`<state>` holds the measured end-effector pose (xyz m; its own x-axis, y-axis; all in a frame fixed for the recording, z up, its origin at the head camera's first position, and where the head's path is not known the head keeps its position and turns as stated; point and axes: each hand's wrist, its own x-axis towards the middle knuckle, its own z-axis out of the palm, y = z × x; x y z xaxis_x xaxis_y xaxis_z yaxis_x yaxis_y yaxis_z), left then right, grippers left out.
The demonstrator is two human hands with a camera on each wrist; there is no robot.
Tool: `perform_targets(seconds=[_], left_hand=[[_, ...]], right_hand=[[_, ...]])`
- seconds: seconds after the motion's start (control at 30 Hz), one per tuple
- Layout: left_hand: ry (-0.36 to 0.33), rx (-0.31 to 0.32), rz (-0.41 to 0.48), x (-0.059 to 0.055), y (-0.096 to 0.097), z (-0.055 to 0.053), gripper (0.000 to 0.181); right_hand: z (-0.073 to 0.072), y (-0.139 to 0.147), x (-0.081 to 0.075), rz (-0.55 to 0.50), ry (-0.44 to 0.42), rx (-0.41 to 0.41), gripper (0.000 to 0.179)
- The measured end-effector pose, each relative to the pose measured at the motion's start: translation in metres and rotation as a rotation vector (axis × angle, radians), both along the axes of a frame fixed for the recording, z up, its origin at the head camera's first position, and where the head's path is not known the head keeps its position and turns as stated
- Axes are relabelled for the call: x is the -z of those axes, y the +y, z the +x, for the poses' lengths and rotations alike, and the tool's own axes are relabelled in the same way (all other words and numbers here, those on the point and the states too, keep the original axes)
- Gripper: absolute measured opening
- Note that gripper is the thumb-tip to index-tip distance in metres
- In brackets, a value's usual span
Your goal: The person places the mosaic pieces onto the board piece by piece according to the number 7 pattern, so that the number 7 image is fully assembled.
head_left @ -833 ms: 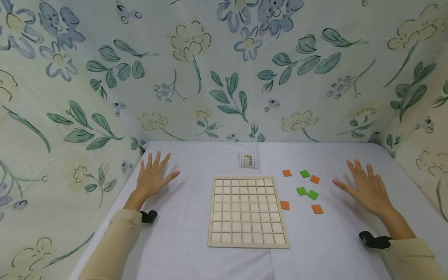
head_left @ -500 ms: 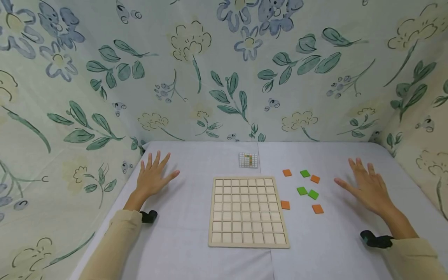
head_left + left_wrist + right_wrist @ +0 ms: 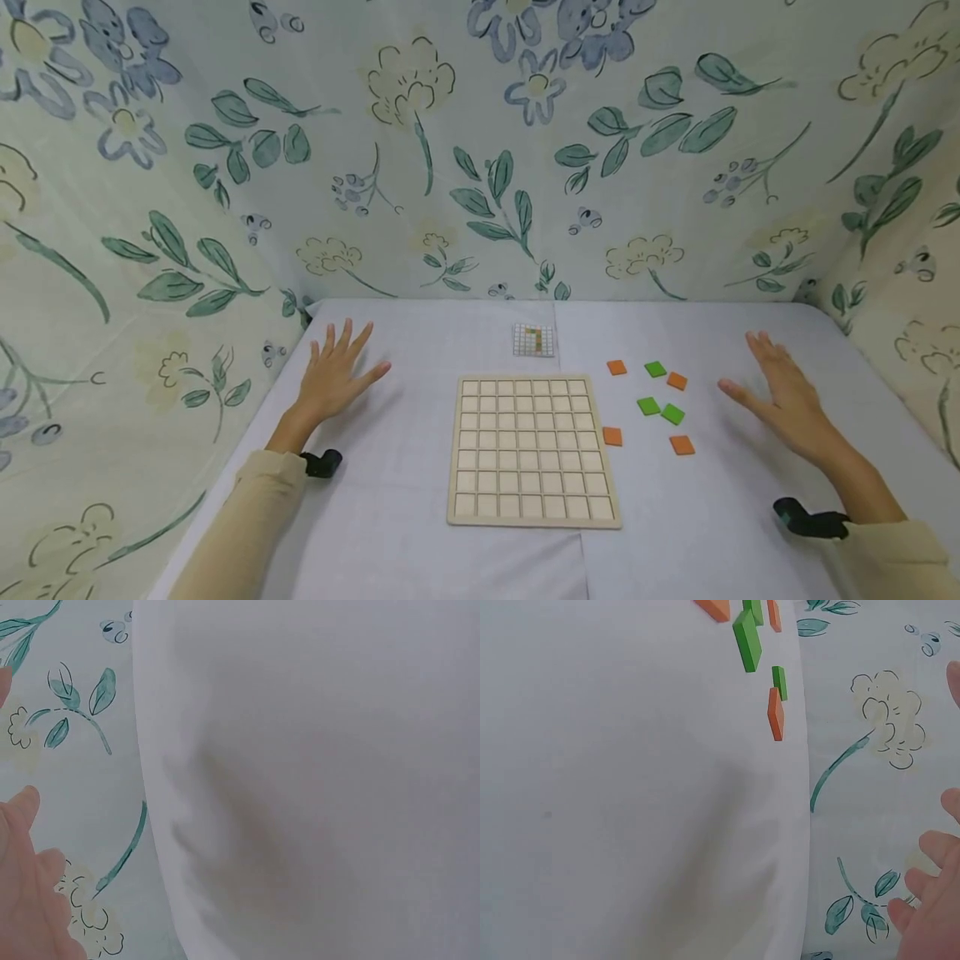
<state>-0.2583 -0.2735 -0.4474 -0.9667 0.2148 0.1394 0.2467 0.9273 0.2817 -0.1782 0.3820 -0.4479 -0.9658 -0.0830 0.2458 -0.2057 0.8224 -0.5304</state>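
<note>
My left hand [image 3: 330, 375] is held over the left side of the white table, fingers spread and holding nothing. On the right, my right hand [image 3: 787, 404] is likewise extended with its thumb apart, its palm turned partly inward. Nearest to it lie several small square tiles, among them an orange tile [image 3: 682, 445] and a green tile [image 3: 672, 413]. A wooden grid board [image 3: 534, 450] with bare square cells lies flat in the middle. Behind it is a small printed grid card [image 3: 533, 340] with a few orange and green squares. In the right wrist view, green tiles [image 3: 748, 641] show near the top.
White cloth covers the table [image 3: 405, 500]. A floral curtain [image 3: 480, 167] hangs behind and along both sides. One orange tile [image 3: 612, 437] lies right at the board's right edge. Black wrist straps [image 3: 322, 463] sit at both sleeves.
My right hand has turned slightly, its fingers now closer together. My left hand has shifted a little to the right. The board, card and tiles lie as before; the view has tilted slightly.
</note>
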Motion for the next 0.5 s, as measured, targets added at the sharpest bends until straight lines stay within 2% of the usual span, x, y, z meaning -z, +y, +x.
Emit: perform_targets(seconds=[0.27,0.5], left_hand=[[-0.008,0.035,0.009,-0.002,0.014,0.006,0.089],[-0.018,0.062,0.027,0.001,0.029,0.016,0.088]], right_hand=[[0.009,-0.012,-0.002,-0.103,0.009,-0.058,0.086],[0.017,-0.031,-0.004,-0.167,0.019,-0.095,0.083]])
